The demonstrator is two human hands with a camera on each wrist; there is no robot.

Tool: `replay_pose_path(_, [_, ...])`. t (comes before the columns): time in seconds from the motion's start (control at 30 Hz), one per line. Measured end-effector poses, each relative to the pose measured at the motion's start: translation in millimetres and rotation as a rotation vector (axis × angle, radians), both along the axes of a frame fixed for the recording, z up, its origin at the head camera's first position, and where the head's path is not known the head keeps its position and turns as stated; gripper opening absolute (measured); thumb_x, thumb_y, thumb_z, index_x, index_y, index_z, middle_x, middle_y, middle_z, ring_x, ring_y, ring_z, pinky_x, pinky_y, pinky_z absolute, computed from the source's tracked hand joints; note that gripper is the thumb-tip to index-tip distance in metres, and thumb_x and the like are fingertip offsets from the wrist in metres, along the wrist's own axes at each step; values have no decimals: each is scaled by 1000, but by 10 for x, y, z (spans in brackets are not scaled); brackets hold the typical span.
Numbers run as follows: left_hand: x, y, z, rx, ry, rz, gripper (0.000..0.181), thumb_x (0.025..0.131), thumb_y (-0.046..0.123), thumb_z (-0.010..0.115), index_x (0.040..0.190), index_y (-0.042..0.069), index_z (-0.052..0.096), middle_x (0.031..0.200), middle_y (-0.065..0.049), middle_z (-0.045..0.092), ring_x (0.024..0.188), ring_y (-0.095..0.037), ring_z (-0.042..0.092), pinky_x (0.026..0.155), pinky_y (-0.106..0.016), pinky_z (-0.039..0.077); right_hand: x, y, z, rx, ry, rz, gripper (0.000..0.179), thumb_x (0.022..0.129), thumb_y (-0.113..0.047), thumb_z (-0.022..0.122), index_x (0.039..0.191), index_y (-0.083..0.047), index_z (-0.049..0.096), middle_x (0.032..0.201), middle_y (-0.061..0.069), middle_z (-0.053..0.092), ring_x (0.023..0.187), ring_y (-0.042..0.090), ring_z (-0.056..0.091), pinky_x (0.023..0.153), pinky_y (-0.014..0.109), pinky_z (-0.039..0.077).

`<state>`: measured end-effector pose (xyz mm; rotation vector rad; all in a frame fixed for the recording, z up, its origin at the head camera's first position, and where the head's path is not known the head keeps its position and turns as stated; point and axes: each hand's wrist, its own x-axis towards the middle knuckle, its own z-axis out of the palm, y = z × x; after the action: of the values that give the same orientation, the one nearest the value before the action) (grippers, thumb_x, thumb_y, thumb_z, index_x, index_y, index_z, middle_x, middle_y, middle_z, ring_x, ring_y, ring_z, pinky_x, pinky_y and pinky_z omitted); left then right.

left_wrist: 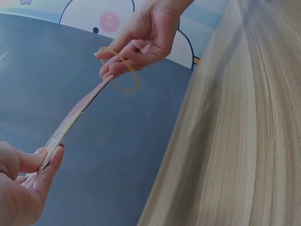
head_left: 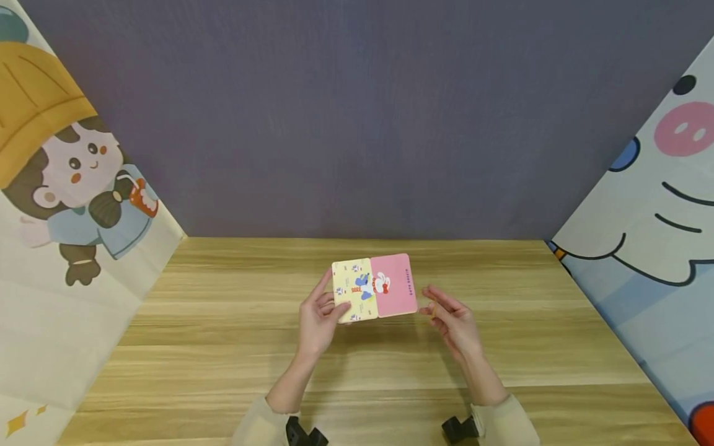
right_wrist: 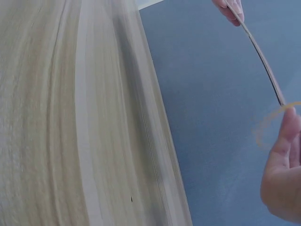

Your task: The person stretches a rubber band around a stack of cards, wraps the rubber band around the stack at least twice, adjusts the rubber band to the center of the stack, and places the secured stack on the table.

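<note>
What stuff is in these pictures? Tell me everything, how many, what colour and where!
Booklet: 1, yellow half and pink half, in the left hand
Rubber band: 1, yellow-orange, at the right hand's fingers
Table: 1, light wood, beneath the hands
Back wall: 1, dark grey-blue, behind the table
Left wall: 1, cream with a cartoon, left of the table
Right wall: 1, white and blue with a cartoon, right
Wrist gadgets: 2, black, by the cuffs
Sleeves: 2, cream, bottom edge
Hands: 2, bare, above the table
</note>
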<state>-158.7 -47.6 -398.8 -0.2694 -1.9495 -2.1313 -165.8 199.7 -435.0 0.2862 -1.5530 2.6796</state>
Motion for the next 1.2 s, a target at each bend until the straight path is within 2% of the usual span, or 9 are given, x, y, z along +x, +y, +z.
replay_pose_path(0.17, [-62,-21,-148,-5,20,-1,66,73,-15,63,132,-3,36,85,-26,62,66,-24,63,63,-25,56,-22,-27,5,-68,111,-10,37,86,14,43,104,-9,66,101,4,65,82,13,62,66,16,51])
replay_pose_path(0.3, [-13,-11,-70,-5,0,-3,66,73,-16,62,132,-4,35,84,-27,61,64,-24,62,62,-25,56,-36,-27,5,-86,186,45,35,87,13,43,111,-4,61,108,7,62,94,17,59,78,21,50])
replay_pose_path(0.4, [-4,-3,-55,1,-6,-6,67,72,-17,61,132,-4,35,84,-26,62,63,-24,62,60,-25,56,-39,-29,3,-70,221,92,34,89,10,42,117,-2,56,113,8,59,101,19,57,84,23,47])
replay_pose_path(0.43, [-15,-2,-87,2,11,-9,67,72,-17,61,132,-4,35,84,-26,62,62,-22,62,60,-25,56,-39,-30,2,-63,224,107,34,89,9,41,119,-2,55,115,8,58,102,20,56,85,23,46])
replay_pose_path(0.53, [-53,6,-180,4,42,-8,67,72,-16,62,133,-2,35,84,-25,62,62,-18,62,60,-25,56,-31,-30,-2,-49,214,148,34,92,5,39,124,-1,50,121,9,54,106,20,53,88,26,44])
replay_pose_path(0.7, [-58,23,-198,14,58,-3,67,72,-15,63,132,-2,37,84,-26,62,62,-19,62,62,-26,56,-12,-30,-1,-12,137,172,34,94,-4,39,128,-3,44,125,7,49,106,20,52,89,31,43])
replay_pose_path(0.93, [-55,58,-192,45,20,17,68,72,-15,63,133,0,37,86,-26,62,67,-23,63,64,-27,56,-13,-51,4,1,64,231,38,94,-3,33,129,-12,44,128,0,43,105,20,53,95,50,33])
replay_pose_path(1.03, [-61,75,-210,55,3,15,69,72,-15,63,133,1,36,87,-26,62,69,-24,63,64,-27,56,-11,-66,5,0,59,265,40,93,-3,33,130,-14,42,131,-3,39,107,21,52,94,53,31])
replay_pose_path(1.2, [-56,92,-244,51,2,2,71,72,-15,63,135,2,34,90,-26,61,72,-30,63,65,-28,56,-5,-84,-8,-19,28,281,36,94,-15,41,129,-16,42,134,-4,36,107,25,51,94,58,28])
